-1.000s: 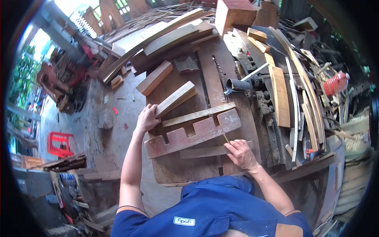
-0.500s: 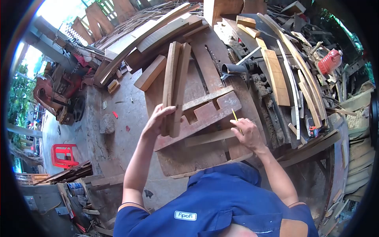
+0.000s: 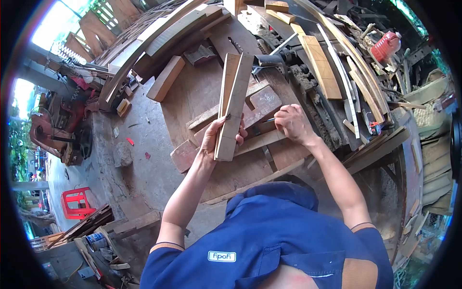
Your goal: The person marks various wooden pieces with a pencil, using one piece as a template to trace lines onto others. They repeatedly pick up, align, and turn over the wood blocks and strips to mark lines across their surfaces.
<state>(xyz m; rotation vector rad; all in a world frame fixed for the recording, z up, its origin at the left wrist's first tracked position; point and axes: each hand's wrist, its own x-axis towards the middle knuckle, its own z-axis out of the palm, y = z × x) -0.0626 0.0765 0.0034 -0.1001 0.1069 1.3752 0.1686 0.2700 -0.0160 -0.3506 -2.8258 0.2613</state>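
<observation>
Two lengths of wood (image 3: 236, 103) are gripped together near their lower end by my left hand (image 3: 211, 138). They stand out away from my body over the workbench, side by side and slightly splayed at the far end. My right hand (image 3: 294, 126) is closed around a thin pencil (image 3: 271, 120), whose end points left toward the wood, apart from it. Beneath both hands lies a notched wooden piece (image 3: 264, 103) with a worn reddish face, resting across the brown bench top (image 3: 192, 103).
A wood block (image 3: 166, 79) lies at the bench's far left. Long curved boards (image 3: 187, 29) are stacked beyond it. On the right are a marked plank (image 3: 321, 67), thin strips, a tape measure (image 3: 375, 128) and a red jug (image 3: 386, 46). A red stool (image 3: 77, 203) stands on the floor at left.
My left hand has moved right and turned the two lengths of wood, showing a broader face. My right hand has risen, and the pencil has swung from upright to pointing left.
</observation>
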